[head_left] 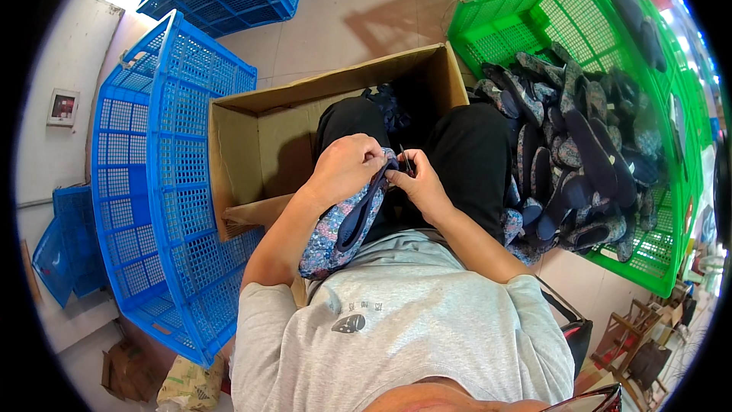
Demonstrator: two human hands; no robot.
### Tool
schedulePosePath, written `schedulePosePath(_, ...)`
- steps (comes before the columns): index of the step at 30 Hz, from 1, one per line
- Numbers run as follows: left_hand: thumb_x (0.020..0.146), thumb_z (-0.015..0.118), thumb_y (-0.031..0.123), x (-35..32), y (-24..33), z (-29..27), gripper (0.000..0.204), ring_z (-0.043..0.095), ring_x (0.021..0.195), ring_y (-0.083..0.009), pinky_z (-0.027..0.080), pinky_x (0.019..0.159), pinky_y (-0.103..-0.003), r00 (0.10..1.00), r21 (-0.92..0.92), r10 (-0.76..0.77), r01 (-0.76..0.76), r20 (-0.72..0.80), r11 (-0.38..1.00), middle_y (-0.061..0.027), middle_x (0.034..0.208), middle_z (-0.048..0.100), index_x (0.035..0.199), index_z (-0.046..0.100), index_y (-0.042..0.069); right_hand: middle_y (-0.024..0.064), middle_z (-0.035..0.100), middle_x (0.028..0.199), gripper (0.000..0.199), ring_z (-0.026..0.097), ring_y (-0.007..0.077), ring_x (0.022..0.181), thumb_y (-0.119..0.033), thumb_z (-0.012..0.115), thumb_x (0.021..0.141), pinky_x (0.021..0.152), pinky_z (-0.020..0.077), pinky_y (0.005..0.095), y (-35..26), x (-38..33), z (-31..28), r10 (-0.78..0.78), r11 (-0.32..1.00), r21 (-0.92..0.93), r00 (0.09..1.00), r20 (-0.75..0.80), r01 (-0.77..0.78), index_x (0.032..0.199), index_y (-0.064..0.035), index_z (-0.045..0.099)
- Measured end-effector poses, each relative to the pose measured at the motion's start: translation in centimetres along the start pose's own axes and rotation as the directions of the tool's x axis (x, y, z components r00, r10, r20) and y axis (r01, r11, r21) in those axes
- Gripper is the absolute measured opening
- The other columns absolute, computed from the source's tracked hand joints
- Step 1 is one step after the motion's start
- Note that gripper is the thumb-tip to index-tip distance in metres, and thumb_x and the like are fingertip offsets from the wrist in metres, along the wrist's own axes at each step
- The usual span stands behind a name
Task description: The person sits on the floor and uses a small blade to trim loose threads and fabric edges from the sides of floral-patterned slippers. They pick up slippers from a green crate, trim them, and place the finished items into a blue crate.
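One floral slipper (343,221) with dark lining, held over the lap, its toe end near the chest. Left hand (347,166): fingers curled shut around the slipper's far rim, wrist bent inward. Right hand (418,183): fingers pinched on a small dark tool (406,160) at that same rim, touching the left hand; what kind of tool, too small to tell. Both forearms come up from the near edge and meet at the middle. One open cardboard box (259,137) on the floor, far of the knees. One green crate (656,259) at right, holding a heap of like slippers (579,160), too many and too overlapped to count. Blue crates (160,183) at left, at least three, one of them far left beside the wall.
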State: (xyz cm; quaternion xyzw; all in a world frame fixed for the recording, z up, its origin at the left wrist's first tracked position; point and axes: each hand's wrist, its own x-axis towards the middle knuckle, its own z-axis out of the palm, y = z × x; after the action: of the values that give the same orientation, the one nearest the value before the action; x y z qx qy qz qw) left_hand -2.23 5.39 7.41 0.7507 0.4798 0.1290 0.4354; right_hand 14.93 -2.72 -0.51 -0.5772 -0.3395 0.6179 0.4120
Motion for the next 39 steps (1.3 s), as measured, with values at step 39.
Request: schedulePosePath(39,0.094,0.058,0.006,-3.8,-6.6,-1.6,0.007,0.057,0.078,-0.0064,0.049,0.069,-0.022,0.937,-0.633,-0.266,0.065,-0.227,0.772,-0.0025,0.086,0.062,0.098,0.059,0.001,-0.0006,0.062,0.071,0.007,0.053,0.0046,0.060,-0.012,0.072,0.088,0.049,0.0345,0.0192,-1.7,6.0,-4.5,-0.126,0.992,-0.008,0.990,-0.061,0.126,0.090,-0.0087,0.066)
